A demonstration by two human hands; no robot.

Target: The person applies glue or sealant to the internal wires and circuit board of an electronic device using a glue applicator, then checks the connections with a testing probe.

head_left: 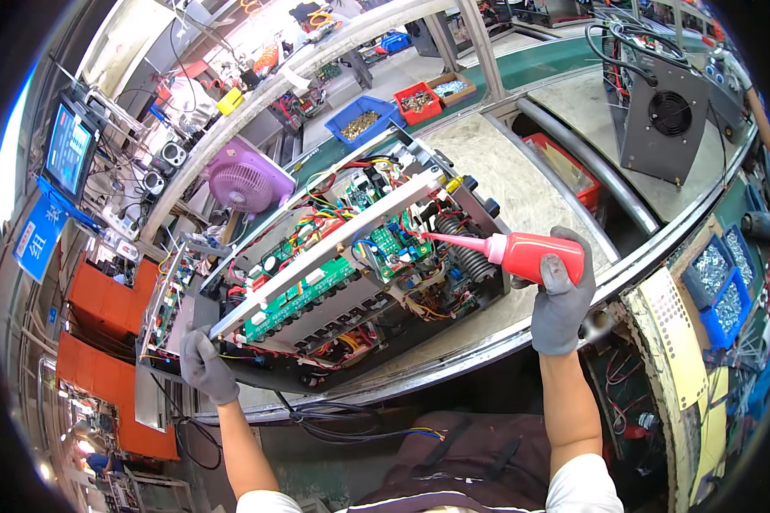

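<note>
My right hand [565, 295], in a grey glove, is wrapped around a red squeeze bottle [535, 256] held on its side. Its long pink nozzle [462, 243] points left, with the tip at a green circuit board [393, 248] inside an open electronic unit. That unit's dark metal chassis [376, 346] lies at a slant on the bench, full of coloured wires and boards. A pale metal bar [334, 248] crosses its top. At the near left corner of the chassis, my left hand [207, 368], also gloved in grey, has its fingers curled around the edge.
Behind the unit stand a purple fan [241, 184], a blue bin [364, 118] of brass-coloured parts and a red bin [417, 103]. A finished-looking unit [667, 120] sits at far right, past metal rollers [586, 162]. Blue trays of screws [727, 308] lie right. Black cables [334, 419] hang in front.
</note>
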